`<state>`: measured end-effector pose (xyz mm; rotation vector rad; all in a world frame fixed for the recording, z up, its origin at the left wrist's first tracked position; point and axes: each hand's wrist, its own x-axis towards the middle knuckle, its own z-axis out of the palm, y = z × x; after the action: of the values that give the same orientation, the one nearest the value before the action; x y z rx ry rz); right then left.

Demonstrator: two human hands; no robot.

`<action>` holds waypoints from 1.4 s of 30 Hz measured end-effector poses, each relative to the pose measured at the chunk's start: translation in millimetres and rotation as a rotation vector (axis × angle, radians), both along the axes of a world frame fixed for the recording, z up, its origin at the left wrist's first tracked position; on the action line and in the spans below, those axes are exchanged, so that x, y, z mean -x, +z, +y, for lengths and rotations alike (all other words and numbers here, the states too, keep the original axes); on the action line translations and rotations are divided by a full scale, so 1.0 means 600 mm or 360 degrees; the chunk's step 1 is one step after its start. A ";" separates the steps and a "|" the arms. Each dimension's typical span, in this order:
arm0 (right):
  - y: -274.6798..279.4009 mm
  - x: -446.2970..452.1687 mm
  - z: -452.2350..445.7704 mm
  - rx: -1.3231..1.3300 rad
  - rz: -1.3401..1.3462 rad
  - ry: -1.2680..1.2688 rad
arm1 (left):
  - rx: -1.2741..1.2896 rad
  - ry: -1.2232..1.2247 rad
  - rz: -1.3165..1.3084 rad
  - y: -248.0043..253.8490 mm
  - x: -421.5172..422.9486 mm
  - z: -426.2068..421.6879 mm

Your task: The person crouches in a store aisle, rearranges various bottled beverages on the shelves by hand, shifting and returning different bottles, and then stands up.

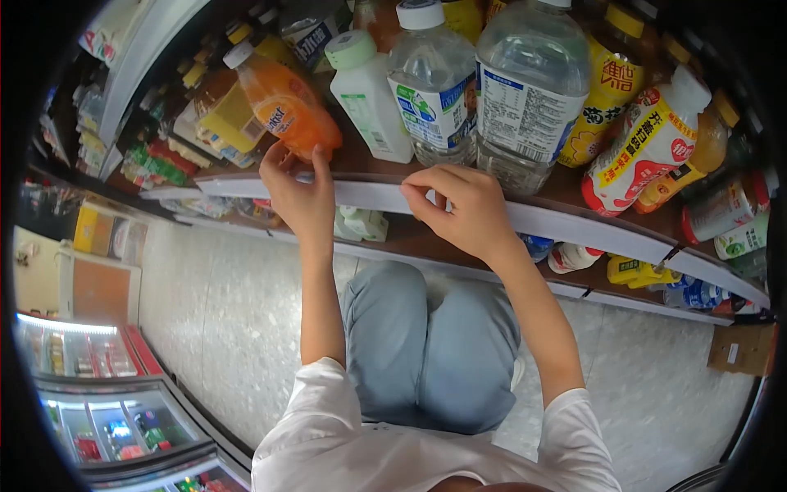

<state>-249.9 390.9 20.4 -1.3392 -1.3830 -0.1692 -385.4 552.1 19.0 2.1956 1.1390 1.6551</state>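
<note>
Thumb & fingers of our L hand [298,195] pinch the lower part of the orange btl [288,111], at front of the shelf [367,196]. Our R hand [466,205] has curled fingers; if tips meet, we can't tell. It is nr. the smaller clear btl [432,102].

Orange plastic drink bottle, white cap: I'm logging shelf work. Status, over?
Left hand at base of orange bottle, grip unclear. Right hand curled at white shelf edge. Green-capped white plastic bottle alongside.
</note>
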 end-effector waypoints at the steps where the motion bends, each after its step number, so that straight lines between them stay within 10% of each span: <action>1: 0.002 0.002 0.001 0.0016 0.0088 -0.0002 | 0.0044 -0.0132 -0.0063 -0.003 -0.008 0.005; 8: -0.011 0.026 0.028 -0.0164 -0.0101 -0.0422 | 0.0068 -0.0716 0.0045 0.023 -0.017 0.040; 14: -0.024 0.039 0.040 -0.0263 0.0203 -0.0714 | -0.0609 -0.0102 -0.0262 0.030 0.068 0.103; 22: -0.044 0.050 0.078 -0.0785 0.0526 -0.0933 | 0.0173 -0.0290 0.0019 0.058 0.082 0.155; 42: -0.055 0.051 0.071 -0.0675 0.0253 -0.0934 | -0.0102 -0.0470 -0.0040 0.030 0.022 0.080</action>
<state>-280.6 433.2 -12.7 -1.3242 -0.7344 -0.6933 -398.4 600.1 37.1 2.2439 0.7210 1.6049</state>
